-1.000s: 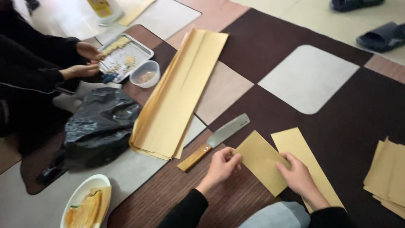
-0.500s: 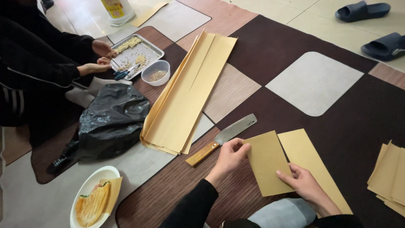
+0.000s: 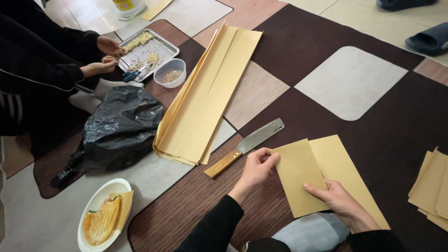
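Observation:
A folded tan paper sheet [image 3: 322,172] lies on the patterned floor mat [image 3: 354,84] in front of me. My left hand [image 3: 256,169] pinches the folded flap's left edge. My right hand [image 3: 339,201] presses flat on the sheet's lower part. A knife with a wooden handle [image 3: 247,147] lies just left of the sheet, beside my left hand. A long stack of tan paper strips [image 3: 210,93] stretches away beyond the knife.
Cut tan sheets [image 3: 431,184] are piled at the right edge. A black plastic bag [image 3: 119,128] and a white plate with a toasted sandwich [image 3: 103,219] sit to the left. Another person's hands [image 3: 105,56] work at a metal tray [image 3: 149,49] beside a small bowl [image 3: 170,72]. Slippers [image 3: 429,39] lie far right.
The view has shifted slightly. My left hand has moved a little right along the sheet's edge, and my right hand has slid down onto the lower part of the sheet.

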